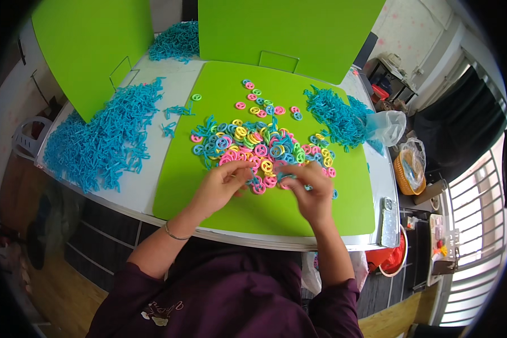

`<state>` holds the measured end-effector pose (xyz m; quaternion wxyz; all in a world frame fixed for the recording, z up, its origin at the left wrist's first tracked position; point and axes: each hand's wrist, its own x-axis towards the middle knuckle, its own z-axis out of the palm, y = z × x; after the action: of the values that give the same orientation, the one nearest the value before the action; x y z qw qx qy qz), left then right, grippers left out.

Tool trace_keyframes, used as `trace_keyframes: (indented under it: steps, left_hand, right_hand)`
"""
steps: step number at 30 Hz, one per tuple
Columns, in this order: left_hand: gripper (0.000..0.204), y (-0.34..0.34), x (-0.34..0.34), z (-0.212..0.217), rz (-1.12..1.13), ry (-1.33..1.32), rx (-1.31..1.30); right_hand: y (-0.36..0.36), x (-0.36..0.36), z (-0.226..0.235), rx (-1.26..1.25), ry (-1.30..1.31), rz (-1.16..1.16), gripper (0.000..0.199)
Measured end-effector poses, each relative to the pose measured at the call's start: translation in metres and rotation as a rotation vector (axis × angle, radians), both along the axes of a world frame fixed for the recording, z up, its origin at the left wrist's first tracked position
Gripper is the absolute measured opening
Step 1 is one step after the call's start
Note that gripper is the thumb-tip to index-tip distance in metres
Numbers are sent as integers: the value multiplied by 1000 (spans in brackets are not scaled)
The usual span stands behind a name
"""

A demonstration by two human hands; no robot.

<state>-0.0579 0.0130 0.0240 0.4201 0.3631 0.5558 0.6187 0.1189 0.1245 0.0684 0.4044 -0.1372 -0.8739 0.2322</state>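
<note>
Green plastic underneath it all: a flat, round-cornered bright-green board (pixel 253 218) lies on the white table (pixel 134 201), and here in the middle sits the big heap of small pink, yellow, blue and green plastic wheel-shaped rings (pixel 261 150), strays fanned out beyond it. Both bare hands are right at its near edge! The left hand (pixel 222 185) has its thumb and fingers curled close together; whether they pinch anything, I cannot tell. Across from it, the right hand (pixel 313 188) is bent inward, thumb near the fingers, and its grip cannot be made out either.

Out wide, thin teal plastic pieces (pixel 104 129) are piled on the left, with a matching teal heap (pixel 335 119) on the right. Touching that one, a crumpled clear plastic bag (pixel 387 125), contents hard to read. Over to the containers: an orange openwork basket (pixel 400 178) beyond the table's right side has a clear plastic wrapper (pixel 414 160) inside, and down below, a white-rimmed round tub (pixel 403 248) has something bright red (pixel 387 260) in it.
</note>
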Motion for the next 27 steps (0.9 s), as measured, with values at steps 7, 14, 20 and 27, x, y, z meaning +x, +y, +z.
trace_keyframes:
  steps: [7, 14, 20, 27]
  left_hand:
    - [21, 10, 9, 3, 48, 1243, 324]
    - [21, 16, -18, -5, 187, 1328, 148]
    - [16, 6, -18, 19, 452, 1421, 208]
    - [17, -2, -16, 3, 85, 1422, 124]
  right_hand:
    - [17, 6, 1, -691, 341, 100, 17]
    - [29, 8, -8, -865, 215, 86, 25]
    - [-5, 26, -10, -919, 97, 106, 24]
    - [-30, 38, -42, -1133, 268, 97, 10]
